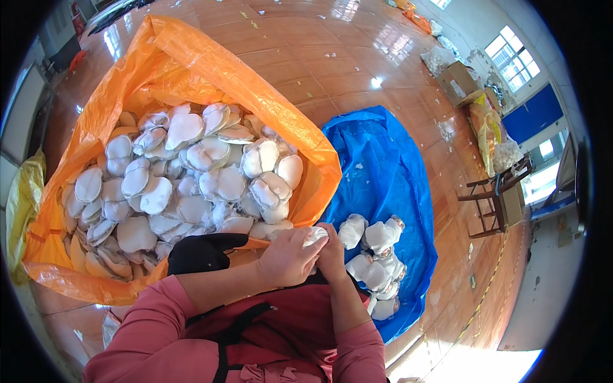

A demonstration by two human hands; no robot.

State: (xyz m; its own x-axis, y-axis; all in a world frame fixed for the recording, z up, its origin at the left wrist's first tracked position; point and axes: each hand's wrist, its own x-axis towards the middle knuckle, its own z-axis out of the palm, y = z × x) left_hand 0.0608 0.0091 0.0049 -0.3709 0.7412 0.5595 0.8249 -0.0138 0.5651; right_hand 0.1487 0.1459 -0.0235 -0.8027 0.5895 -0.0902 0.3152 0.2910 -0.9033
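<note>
My left hand (287, 256) and my right hand (332, 252) meet in front of my chest, both closed on one white padded cup piece (315, 235). Just beyond them a big orange plastic bag (191, 64) lies open, heaped with several white padded cups (191, 179). To the right, a blue plastic bag (377, 159) holds several folded white pieces (373, 255) close to my right hand. My forearms wear pink sleeves.
A glossy brown wooden floor (287, 38) surrounds the bags. A yellow bag (22, 198) lies at the far left. At the right stand a wooden chair (495, 198), a cardboard box (456, 80) and more bags beneath windows.
</note>
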